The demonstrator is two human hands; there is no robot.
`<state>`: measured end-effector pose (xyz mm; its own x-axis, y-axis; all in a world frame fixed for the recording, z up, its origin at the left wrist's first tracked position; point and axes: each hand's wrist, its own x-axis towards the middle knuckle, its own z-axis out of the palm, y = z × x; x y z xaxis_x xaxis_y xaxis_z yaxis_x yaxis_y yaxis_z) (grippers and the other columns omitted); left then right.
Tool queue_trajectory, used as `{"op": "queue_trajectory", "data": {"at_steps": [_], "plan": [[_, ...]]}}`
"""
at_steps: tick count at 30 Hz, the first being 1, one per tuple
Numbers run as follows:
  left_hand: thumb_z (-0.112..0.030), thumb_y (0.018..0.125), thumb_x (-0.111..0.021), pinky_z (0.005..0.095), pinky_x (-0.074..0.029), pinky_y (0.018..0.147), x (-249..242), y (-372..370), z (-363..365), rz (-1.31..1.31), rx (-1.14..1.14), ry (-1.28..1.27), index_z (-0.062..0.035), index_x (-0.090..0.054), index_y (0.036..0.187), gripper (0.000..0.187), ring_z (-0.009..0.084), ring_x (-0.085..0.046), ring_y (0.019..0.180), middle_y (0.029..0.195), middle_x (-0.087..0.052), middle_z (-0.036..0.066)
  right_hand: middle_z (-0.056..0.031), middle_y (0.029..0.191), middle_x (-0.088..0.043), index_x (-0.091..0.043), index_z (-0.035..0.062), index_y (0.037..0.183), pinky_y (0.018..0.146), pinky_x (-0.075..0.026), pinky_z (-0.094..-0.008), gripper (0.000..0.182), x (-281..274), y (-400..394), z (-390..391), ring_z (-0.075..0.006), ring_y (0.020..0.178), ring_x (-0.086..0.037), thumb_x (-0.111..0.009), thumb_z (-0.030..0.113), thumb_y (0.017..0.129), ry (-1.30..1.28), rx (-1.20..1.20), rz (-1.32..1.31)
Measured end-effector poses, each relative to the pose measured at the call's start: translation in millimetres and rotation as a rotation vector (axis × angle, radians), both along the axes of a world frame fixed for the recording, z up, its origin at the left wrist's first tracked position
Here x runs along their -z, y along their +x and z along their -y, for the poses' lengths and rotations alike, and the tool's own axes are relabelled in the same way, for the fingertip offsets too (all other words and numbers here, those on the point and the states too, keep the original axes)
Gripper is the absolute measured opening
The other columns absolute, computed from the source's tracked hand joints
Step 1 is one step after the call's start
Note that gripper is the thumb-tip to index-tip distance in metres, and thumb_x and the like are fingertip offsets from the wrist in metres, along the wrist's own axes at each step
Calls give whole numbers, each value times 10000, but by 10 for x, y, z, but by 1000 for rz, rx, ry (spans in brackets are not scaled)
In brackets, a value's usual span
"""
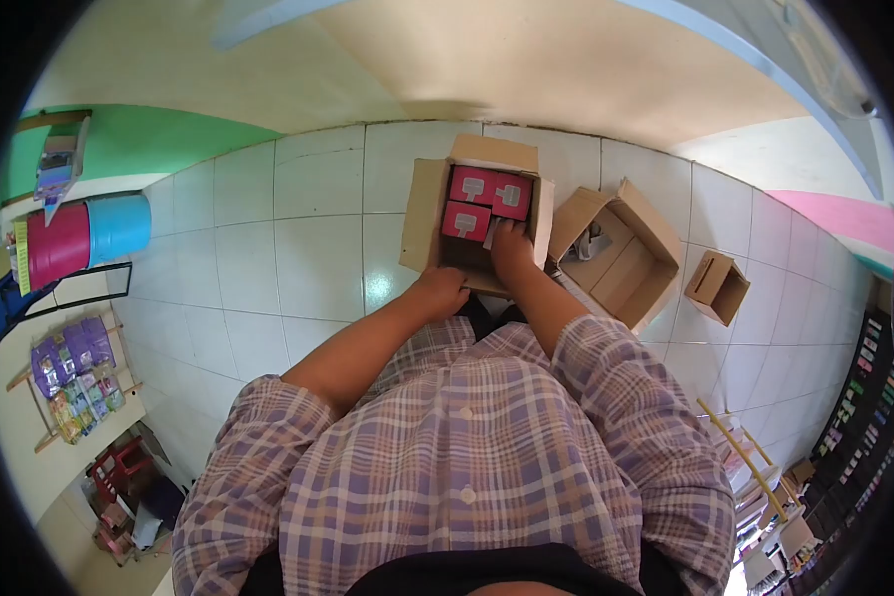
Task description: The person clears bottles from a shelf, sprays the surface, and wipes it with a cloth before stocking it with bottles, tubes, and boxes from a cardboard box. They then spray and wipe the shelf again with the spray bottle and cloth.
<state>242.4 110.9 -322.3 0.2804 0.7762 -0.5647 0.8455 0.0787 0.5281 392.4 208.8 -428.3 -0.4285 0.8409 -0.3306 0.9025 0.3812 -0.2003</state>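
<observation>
An open cardboard carton stands on the floor in front of me, its flaps folded outward. Inside it sit three pink boxes with pale printed labels: one at back left, one at back right, one at front left. My left hand is closed on the near left edge of the carton. Reaching down into its front right corner, my right hand has its fingers bent. A pale edge shows beside those fingers, but what they grip is mostly hidden.
To the right lies a larger open carton with crumpled grey material in it. Beyond it is a small open cardboard box. Pink and blue bins stand at left. A dark display rack lines the right side.
</observation>
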Motion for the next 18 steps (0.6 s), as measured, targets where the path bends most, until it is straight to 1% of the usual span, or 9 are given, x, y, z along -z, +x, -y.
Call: {"op": "queue_trajectory", "data": {"at_steps": [2, 3, 5, 9, 12, 14, 15, 17, 18], "plan": [[-292, 896, -611, 473, -485, 952, -54, 47, -44, 48, -37, -48, 26, -626, 1172, 421, 382, -622, 1086, 1112, -663, 230, -289, 1161, -562, -590, -85, 1166, 920, -507, -566, 382, -39, -7, -42, -461, 1077, -590, -574, 164, 877, 40, -250, 296], [-292, 896, -611, 473, -485, 952, -56, 58, -36, 49, -47, -53, 26, -626, 1172, 421, 382, -622, 1086, 1112, -663, 230, -289, 1161, -562, -590, -85, 1166, 920, -507, -566, 382, 32, -6, -14, -461, 1077, -590, -574, 164, 877, 36, -261, 296], [-318, 892, -618, 465, -480, 965, -48, 76, 9, 86, -57, 29, 31, -631, 1162, 442, 391, -616, 1093, 1130, -653, 241, -311, 1203, -542, -585, -97, 1199, 911, -494, -589, 426, 222, 28, 72, -494, 1084, -581, -575, 181, 877, 295, -265, 327], [-328, 879, -627, 457, -478, 964, 33, 100, 66, 84, -71, 111, 25, -638, 1143, 441, 391, -615, 1091, 1136, -648, 240, -285, 1147, -586, -605, -79, 1145, 895, -512, -563, 370, -18, 40, -74, -516, 1055, -597, -578, 171, 874, 33, -259, 266], [-304, 880, -612, 451, -479, 962, 97, 48, -19, 122, -115, 18, 25, -640, 1123, 410, 386, -617, 1089, 1124, -655, 231, -248, 1052, -638, -587, -74, 1132, 893, -524, -530, 328, -458, 38, -174, -480, 1044, -627, -558, 154, 898, -133, -206, 166], [-277, 861, -570, 469, -492, 947, 81, 49, -78, 230, -221, -73, -15, -669, 1098, 367, 384, -638, 1051, 1128, -661, 228, -188, 885, -658, -560, -7, 1009, 722, -589, -439, 251, -708, 133, -195, -339, 966, -691, -653, 163, 850, -68, -164, -8], [-277, 861, -570, 469, -492, 947, 104, 29, -83, 235, -225, -71, -15, -669, 1098, 367, 384, -638, 1051, 1128, -661, 228, -188, 885, -658, -560, -7, 1009, 722, -589, -439, 251, -928, 192, -238, -339, 966, -691, -653, 163, 850, -66, -167, -3], [-262, 893, -559, 424, -527, 893, 178, -21, -99, 397, -323, -3, -25, -681, 1067, 319, 333, -670, 992, 1104, -679, 199, -218, 972, -660, -533, -2, 1172, 715, -584, -442, 453, -1420, 360, -377, -343, 873, -706, -730, 129, 785, -252, -132, -240], [-262, 893, -559, 424, -527, 893, 201, -34, -127, 400, -314, 4, -25, -681, 1067, 319, 333, -670, 992, 1104, -679, 199, -218, 972, -660, -533, -2, 1172, 715, -584, -442, 453, -1507, 484, -451, -343, 873, -706, -730, 129, 785, -243, -126, -240]]}}
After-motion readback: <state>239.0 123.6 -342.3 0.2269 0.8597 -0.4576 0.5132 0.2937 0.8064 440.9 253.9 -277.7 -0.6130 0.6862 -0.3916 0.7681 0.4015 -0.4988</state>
